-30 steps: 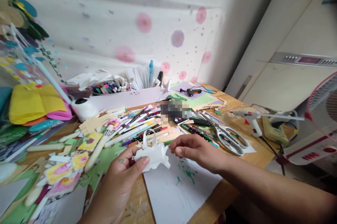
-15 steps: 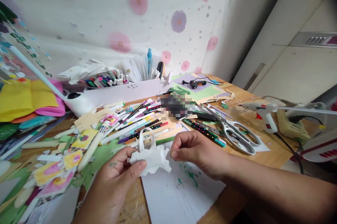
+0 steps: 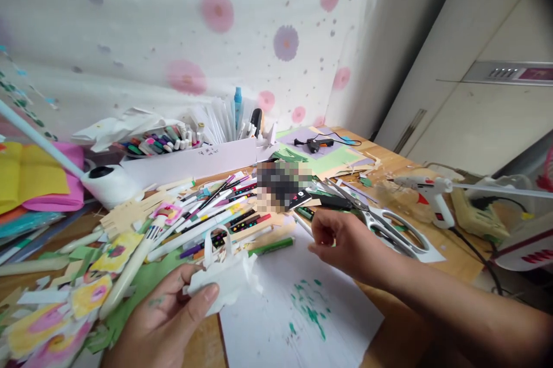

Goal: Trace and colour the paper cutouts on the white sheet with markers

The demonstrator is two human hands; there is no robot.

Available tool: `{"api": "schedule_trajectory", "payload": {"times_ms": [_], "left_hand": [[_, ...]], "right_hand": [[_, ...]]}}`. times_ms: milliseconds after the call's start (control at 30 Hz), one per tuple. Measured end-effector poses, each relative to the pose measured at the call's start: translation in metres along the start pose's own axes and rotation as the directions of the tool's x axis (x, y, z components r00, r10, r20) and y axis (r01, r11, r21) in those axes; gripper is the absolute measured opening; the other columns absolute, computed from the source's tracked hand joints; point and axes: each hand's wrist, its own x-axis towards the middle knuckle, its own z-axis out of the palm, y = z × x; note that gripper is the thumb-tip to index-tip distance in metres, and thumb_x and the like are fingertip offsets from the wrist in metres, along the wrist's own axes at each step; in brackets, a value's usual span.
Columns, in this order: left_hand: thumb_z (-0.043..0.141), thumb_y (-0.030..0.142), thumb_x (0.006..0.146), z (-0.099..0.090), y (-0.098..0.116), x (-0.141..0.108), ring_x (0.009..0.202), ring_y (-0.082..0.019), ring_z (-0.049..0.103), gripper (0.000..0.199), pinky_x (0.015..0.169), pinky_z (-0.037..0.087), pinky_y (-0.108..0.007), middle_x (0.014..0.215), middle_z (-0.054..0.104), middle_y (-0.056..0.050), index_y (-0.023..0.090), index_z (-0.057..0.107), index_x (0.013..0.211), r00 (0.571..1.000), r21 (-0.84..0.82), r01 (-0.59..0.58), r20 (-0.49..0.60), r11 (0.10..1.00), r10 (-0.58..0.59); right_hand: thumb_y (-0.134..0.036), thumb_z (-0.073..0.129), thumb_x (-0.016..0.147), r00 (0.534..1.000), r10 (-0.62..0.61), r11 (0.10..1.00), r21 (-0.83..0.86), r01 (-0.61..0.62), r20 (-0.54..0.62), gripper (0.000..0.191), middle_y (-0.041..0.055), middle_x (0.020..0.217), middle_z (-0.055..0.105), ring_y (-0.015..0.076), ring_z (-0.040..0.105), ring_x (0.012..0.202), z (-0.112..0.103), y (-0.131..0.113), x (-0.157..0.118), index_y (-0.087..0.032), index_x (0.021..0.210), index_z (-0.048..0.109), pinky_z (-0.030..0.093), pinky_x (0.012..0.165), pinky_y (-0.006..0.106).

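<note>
In what I judge a holding step, my left hand's (image 3: 166,316) grip is clamped on the crinkled paper (image 3: 228,279) above the sheet (image 3: 259,325), my right hand (image 3: 356,247) curls apart from it (fully closed, I cannot tell), and any next touch calls for gentleness.

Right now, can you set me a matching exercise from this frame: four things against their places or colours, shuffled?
1. paper piece with loops
2. black glue gun
3. white glue gun
4. green marker

a. on a purple sheet
b. at the white sheet's far edge
c. in the left hand's grip
d. has a red trigger

Pairs: 1-c, 2-a, 3-d, 4-b
</note>
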Motion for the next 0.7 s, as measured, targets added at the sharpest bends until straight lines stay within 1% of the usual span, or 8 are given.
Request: {"api": "schedule_trajectory", "payload": {"times_ms": [33,133,233,300,400,500,600,700], "left_hand": [[0.081,0.044,0.062,-0.002,-0.001,0.002,0.100,-0.025,0.064,0.054,0.084,0.055,-0.029,0.101,0.072,-0.002,0.024,0.065,0.109,1.000,0.008,-0.001,-0.007,1.000,0.001],[0.082,0.044,0.060,-0.004,-0.004,0.004,0.099,-0.024,0.065,0.053,0.084,0.055,-0.027,0.100,0.073,-0.001,0.025,0.067,0.107,1.000,0.011,-0.002,-0.010,1.000,0.002],[0.083,0.044,0.059,-0.001,-0.005,0.002,0.096,-0.023,0.065,0.053,0.082,0.056,-0.027,0.098,0.073,0.001,0.027,0.067,0.106,1.000,-0.022,0.020,-0.015,1.000,-0.020],[0.084,0.045,0.057,0.003,-0.005,0.000,0.092,-0.021,0.065,0.054,0.079,0.056,-0.024,0.094,0.073,0.001,0.027,0.067,0.105,0.999,-0.030,0.028,-0.038,0.999,-0.029],[0.084,0.048,0.056,0.006,-0.003,-0.002,0.086,-0.019,0.066,0.051,0.075,0.055,-0.020,0.089,0.073,0.002,0.025,0.069,0.099,0.999,-0.018,0.032,-0.033,0.999,-0.033],[0.081,0.049,0.060,0.007,-0.001,-0.003,0.083,-0.018,0.065,0.047,0.075,0.055,-0.022,0.091,0.072,0.001,0.024,0.068,0.097,0.999,0.021,0.054,0.003,0.998,-0.054],[0.079,0.045,0.065,0.006,-0.001,-0.004,0.082,-0.019,0.065,0.041,0.075,0.055,-0.025,0.095,0.072,0.001,0.025,0.067,0.099,0.997,0.090,0.063,0.047,0.994,-0.068],[0.078,0.044,0.066,0.007,0.000,-0.006,0.080,-0.020,0.064,0.036,0.074,0.054,-0.027,0.093,0.071,0.000,0.026,0.066,0.096,0.996,0.149,0.042,0.066,0.988,-0.053]], "right_hand": [[-0.007,0.059,0.067,1.000,-0.017,0.999,-0.027,0.017,-0.005,0.012,-0.0001,0.070,0.056,0.0123,0.049,0.062,-0.001,0.003,0.001,-0.019,0.068,0.055,0.037,0.056,0.025],[-0.003,0.053,0.069,0.998,-0.064,0.997,0.031,0.064,0.023,0.029,0.0031,0.086,0.063,0.0126,0.053,0.068,-0.002,0.006,0.004,-0.019,0.090,0.064,0.041,0.061,0.025],[-0.017,0.057,0.078,0.994,0.022,0.984,0.171,-0.040,0.111,0.011,-0.0007,0.064,0.058,0.0107,0.047,0.054,0.002,0.001,0.004,-0.017,0.086,0.064,0.037,0.052,0.024],[-0.025,0.059,0.079,0.986,0.041,0.954,0.287,-0.086,0.161,0.009,-0.0025,0.057,0.052,0.0101,0.044,0.052,0.008,-0.005,0.004,-0.016,0.079,0.063,0.035,0.050,0.024],[-0.023,0.063,0.076,0.971,-0.019,0.846,0.521,-0.111,0.238,0.010,-0.0008,0.069,0.055,0.0101,0.046,0.060,0.018,-0.015,0.006,-0.015,0.083,0.062,0.037,0.057,0.025],[-0.027,0.067,0.074,0.942,-0.033,0.689,0.690,-0.221,0.335,0.018,-0.0007,0.073,0.053,0.0098,0.045,0.064,0.029,-0.025,0.007,-0.014,0.085,0.062,0.036,0.061,0.025],[-0.037,0.074,0.069,0.929,0.007,0.599,0.742,-0.301,0.371,0.029,-0.0008,0.073,0.054,0.0105,0.046,0.067,0.039,-0.034,0.008,-0.014,0.079,0.060,0.035,0.065,0.026],[-0.043,0.080,0.060,0.918,0.071,0.586,0.728,-0.355,0.391,0.038,-0.0037,0.064,0.051,0.0091,0.042,0.060,0.047,-0.039,0.008,-0.015,0.072,0.057,0.031,0.058,0.024]]}}
